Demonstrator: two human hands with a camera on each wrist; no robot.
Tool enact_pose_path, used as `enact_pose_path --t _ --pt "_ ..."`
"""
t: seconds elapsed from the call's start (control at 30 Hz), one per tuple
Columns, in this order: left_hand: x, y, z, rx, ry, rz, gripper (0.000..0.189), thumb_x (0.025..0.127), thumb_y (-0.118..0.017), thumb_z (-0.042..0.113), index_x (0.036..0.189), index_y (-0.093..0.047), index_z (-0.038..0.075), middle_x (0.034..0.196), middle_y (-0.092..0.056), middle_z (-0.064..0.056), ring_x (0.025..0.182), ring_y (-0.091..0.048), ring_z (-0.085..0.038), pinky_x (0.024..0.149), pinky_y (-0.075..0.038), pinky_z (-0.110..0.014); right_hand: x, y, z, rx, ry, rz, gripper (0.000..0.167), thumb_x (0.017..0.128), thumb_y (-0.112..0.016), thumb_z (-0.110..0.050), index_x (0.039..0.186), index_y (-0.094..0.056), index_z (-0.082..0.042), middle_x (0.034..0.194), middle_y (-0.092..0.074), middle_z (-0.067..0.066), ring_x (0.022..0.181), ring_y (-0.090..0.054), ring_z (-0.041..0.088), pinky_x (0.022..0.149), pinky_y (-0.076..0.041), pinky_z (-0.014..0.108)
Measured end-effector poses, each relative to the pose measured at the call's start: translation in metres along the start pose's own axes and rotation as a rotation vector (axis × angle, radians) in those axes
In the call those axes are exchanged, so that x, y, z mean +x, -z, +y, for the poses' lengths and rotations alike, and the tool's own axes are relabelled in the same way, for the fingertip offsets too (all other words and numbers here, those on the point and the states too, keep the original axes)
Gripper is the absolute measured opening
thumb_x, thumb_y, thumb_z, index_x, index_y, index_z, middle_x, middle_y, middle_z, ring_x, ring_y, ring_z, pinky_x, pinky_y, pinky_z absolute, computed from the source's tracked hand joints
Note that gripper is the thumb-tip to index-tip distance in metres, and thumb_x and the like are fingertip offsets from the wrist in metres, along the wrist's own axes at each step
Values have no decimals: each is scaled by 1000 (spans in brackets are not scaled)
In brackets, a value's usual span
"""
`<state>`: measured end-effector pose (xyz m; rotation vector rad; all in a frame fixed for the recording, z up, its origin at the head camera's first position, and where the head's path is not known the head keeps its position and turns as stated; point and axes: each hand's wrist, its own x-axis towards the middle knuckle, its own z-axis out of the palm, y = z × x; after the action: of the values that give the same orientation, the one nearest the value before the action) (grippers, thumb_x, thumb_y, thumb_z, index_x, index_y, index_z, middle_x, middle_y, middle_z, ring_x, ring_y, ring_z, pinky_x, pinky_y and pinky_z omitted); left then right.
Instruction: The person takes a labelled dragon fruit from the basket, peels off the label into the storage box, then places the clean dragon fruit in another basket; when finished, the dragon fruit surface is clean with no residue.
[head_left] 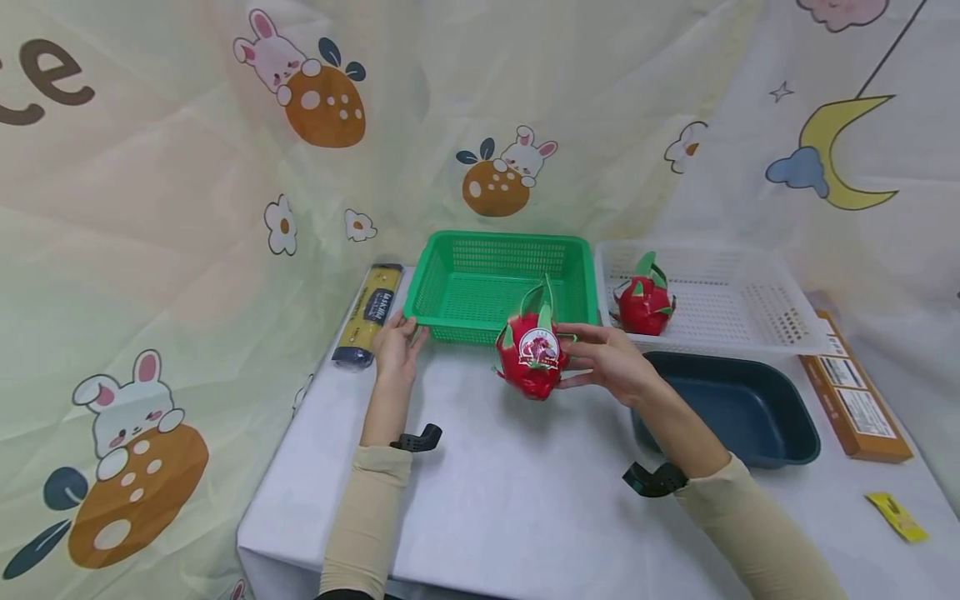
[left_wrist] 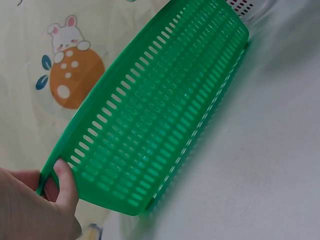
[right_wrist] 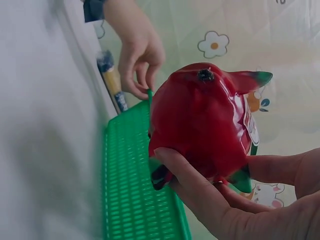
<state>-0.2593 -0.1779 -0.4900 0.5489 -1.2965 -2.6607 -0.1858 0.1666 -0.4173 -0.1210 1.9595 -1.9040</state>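
Note:
My right hand [head_left: 611,364] grips a red dragon fruit [head_left: 531,360] with green leafy tips and a round label, held up in front of the green basket [head_left: 504,333]. In the right wrist view the dragon fruit [right_wrist: 197,120] shows its dark stem end, with fingers beneath and beside it. At the basket's near left corner my left hand [head_left: 397,343] pinches the rim between thumb and fingers. The left wrist view shows that hand [left_wrist: 42,200] on the rim of the slotted green basket [left_wrist: 145,105]. A second dragon fruit [head_left: 645,307] sits in the white basket.
The white basket [head_left: 720,340] stands right of the green one. Before it lies a dark blue tub [head_left: 738,412]. A brown box [head_left: 858,400] and small yellow packet [head_left: 897,517] are at the right. A yellow pasta pack [head_left: 369,315] lies at the left edge.

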Motion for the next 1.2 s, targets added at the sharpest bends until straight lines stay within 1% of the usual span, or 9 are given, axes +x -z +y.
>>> enact_pose_path --t 0.1,0.23,0.47,0.6,0.73,0.87,0.93,1.03,1.2 --pt "0 0 0 -8 0 8 54 103 -55 -4 156 -43 0 141 -51 -17 131 -55 -27 102 -57 -33 -9 -1 11 -3 8 -4 56 107 -60 -18 157 -41 0 150 -45 26 116 -66 32 92 -61 52" --pt "0 1 1 -10 2 22 54 103 -55 -4 156 -43 1 140 -53 -15 128 -56 -25 101 -57 -33 -21 -5 25 17 24 -10 56 106 -60 -17 156 -42 1 148 -47 27 112 -68 30 91 -61 53" --pt "1 2 2 12 12 19 51 104 -55 -2 154 -47 3 144 -52 -15 131 -56 -26 102 -57 -32 -38 -16 52 59 20 -26 55 106 -59 -13 155 -42 3 148 -51 26 111 -70 27 90 -61 52" --pt "1 1 2 7 15 12 51 104 -55 -2 154 -47 3 144 -51 -15 133 -55 -27 101 -57 -32 -43 -19 62 23 13 1 54 105 -61 -14 154 -45 2 147 -53 25 109 -70 27 87 -63 50" --pt "0 1 3 -7 12 7 52 104 -55 -2 155 -46 3 147 -51 -17 135 -54 -27 100 -57 -31 -45 -20 70 -12 6 9 53 105 -62 -16 153 -47 2 145 -54 26 107 -71 27 87 -63 52" --pt "-1 3 4 -12 20 -3 53 105 -53 -2 157 -42 3 150 -48 -17 139 -51 -28 101 -56 -30 -45 -23 77 3 -23 -23 52 106 -58 -14 153 -45 4 144 -55 27 107 -71 28 90 -60 58" --pt "-1 4 4 -12 26 -8 54 105 -53 -2 157 -41 2 151 -47 -17 141 -49 -29 102 -56 -30 -44 -24 80 6 -37 -34 51 107 -57 -13 153 -45 4 143 -55 27 107 -72 28 91 -59 59" --pt "-1 4 3 -14 25 -12 53 105 -53 -2 157 -42 2 150 -49 -17 141 -50 -28 103 -55 -31 -39 -23 82 18 -58 -27 51 106 -58 -14 153 -46 3 143 -56 26 107 -71 27 91 -59 59" --pt "0 2 0 -19 18 -25 52 105 -54 -2 156 -44 2 143 -51 -15 138 -52 -27 104 -55 -32 -31 -18 85 31 -82 0 50 107 -56 -14 153 -46 3 144 -55 25 106 -70 27 90 -61 56"
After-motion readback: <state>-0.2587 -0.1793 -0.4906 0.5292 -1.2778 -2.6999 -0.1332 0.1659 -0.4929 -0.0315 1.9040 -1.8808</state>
